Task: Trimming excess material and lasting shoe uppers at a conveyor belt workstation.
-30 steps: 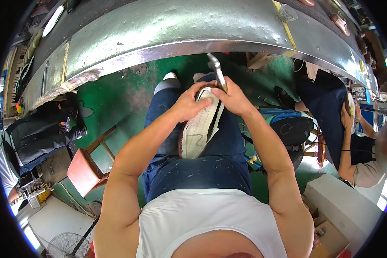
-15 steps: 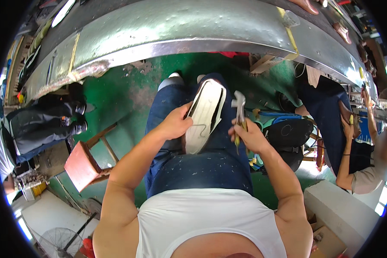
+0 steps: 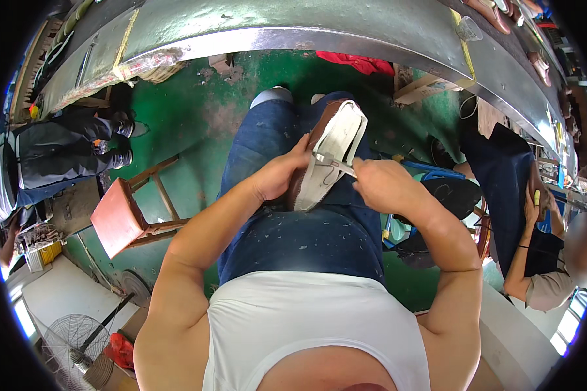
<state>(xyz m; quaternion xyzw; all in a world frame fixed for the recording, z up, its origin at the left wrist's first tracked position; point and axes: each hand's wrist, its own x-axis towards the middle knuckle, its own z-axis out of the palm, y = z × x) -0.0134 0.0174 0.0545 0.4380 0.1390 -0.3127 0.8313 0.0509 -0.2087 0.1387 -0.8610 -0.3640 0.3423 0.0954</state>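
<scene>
A brown shoe [image 3: 336, 133] lies across my thighs with its pale underside up and its toe pointing away. The underside has a raised, loose-looking edge on the right and a drawn curved line. My left hand [image 3: 284, 172] grips the shoe's left side, with the fingers partly hidden beneath it. Closed around the handles of a pair of metal lasting pincers [image 3: 332, 162] is my right hand [image 3: 383, 185], just right of the shoe. The pincers' head lies over the middle of the underside, close to my left fingertips. Whether the jaws pinch any material cannot be made out.
A long metal-topped bench [image 3: 293, 36] runs across the far side. At left stands a wooden stool [image 3: 117, 218], with a wire fan [image 3: 75, 345] nearer. A black bag [image 3: 447, 195] is right of my legs. Another person [image 3: 541, 274] handles a shoe at far right; someone's legs [image 3: 65, 153] show at left.
My right hand has brought the pincers up and left, from beside the shoe onto its underside. The shoe has turned slightly and shows more of its brown side.
</scene>
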